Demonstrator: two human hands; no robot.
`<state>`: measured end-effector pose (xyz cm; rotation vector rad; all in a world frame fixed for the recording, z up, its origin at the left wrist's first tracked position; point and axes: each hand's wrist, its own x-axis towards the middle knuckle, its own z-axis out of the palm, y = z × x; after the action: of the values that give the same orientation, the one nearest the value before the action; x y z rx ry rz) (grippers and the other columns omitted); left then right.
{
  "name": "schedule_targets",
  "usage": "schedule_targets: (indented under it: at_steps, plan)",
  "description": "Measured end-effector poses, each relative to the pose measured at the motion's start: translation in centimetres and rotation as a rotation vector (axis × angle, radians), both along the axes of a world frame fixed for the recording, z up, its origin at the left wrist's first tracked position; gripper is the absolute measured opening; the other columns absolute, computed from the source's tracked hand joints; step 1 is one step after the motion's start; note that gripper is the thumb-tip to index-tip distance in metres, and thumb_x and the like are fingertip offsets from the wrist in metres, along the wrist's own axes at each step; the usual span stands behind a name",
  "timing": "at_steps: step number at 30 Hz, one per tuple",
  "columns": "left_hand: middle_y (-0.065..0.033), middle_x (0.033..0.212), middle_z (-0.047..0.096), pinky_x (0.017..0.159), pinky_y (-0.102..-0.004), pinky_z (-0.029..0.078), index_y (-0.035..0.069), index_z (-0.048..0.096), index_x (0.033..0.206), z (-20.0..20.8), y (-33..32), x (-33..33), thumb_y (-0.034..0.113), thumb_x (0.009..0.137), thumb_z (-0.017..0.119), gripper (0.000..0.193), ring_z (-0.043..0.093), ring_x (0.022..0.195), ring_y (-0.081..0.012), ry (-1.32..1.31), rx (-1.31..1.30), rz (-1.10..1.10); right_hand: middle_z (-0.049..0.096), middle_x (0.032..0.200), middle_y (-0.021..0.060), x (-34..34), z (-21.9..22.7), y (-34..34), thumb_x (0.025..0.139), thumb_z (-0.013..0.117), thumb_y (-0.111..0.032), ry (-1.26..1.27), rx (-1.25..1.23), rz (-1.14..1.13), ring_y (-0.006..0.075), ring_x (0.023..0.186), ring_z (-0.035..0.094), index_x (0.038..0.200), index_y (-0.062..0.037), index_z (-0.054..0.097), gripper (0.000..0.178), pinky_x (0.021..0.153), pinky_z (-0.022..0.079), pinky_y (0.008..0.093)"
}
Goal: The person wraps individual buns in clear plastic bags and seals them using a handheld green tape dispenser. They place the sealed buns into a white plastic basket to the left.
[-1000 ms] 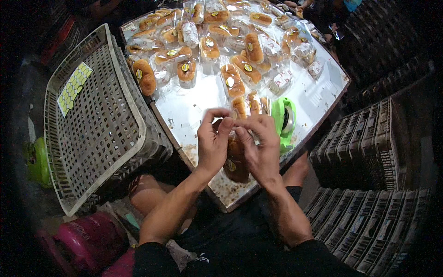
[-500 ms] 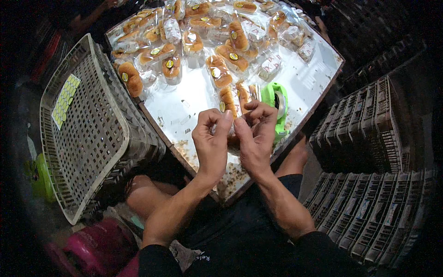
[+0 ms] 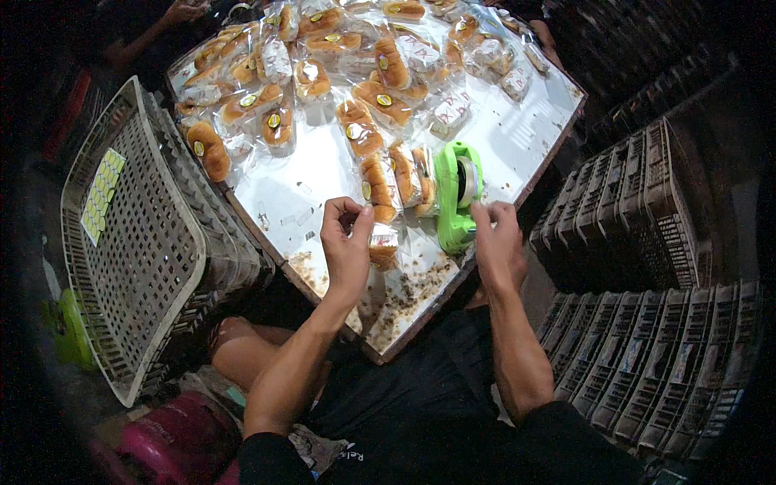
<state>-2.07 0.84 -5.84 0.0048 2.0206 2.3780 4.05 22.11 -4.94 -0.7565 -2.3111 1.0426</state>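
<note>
Over the crumb-strewn table [image 3: 323, 174], left hand [image 3: 346, 246] pinches a wrapped bun [image 3: 382, 245]; right hand [image 3: 495, 242], seemingly empty, fingers curled, touches the green tape dispenser [image 3: 454, 198].

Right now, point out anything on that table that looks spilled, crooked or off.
Brown crumbs lie scattered over the near corner of the metal table, around the left hand and its wrapped bun. The other bagged buns lie in a loose, overlapping heap. The right hand is at the green tape dispenser.
</note>
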Motion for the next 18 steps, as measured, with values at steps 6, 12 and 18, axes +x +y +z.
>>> schedule_targets:
  at_steps: [6,12,18]
  plan:
    - [-0.0021,0.088,0.052,0.076,-0.0267,0.044,0.002,0.050,0.099,-0.4,1.1,-0.2,0.011,0.096,0.063,0.015,0.049,0.082,-0.0104,0.031,-0.031,-0.026,0.060,0.092,0.0109,4.4,-6.5,-1.3,0.092,0.068,-0.021,-0.192,-0.742,0.035,0.0219,0.086,0.059,0.086,0.0034,0.067,0.025,0.080,0.047,0.0313]
    - [-0.0051,0.090,0.054,0.076,-0.0288,0.045,0.001,0.050,0.102,0.2,1.0,0.7,0.011,0.097,0.060,0.014,0.052,0.084,-0.0129,0.013,-0.008,0.061,0.057,0.110,0.0111,-0.6,0.4,-12.1,0.090,0.065,-0.009,0.293,-0.287,0.376,0.0192,0.100,0.054,0.106,0.0014,0.064,0.019,0.088,0.045,0.0332]
    - [-0.0068,0.087,0.056,0.071,-0.0311,0.049,0.001,0.050,0.103,3.1,-0.2,3.1,0.010,0.098,0.058,0.013,0.055,0.076,-0.0161,0.266,-0.245,-0.037,0.055,0.118,0.0112,-0.9,1.4,-10.6,0.092,0.063,-0.016,0.138,-0.898,0.491,0.0212,0.110,0.053,0.140,-0.0026,0.044,0.054,0.100,0.042,0.0346]
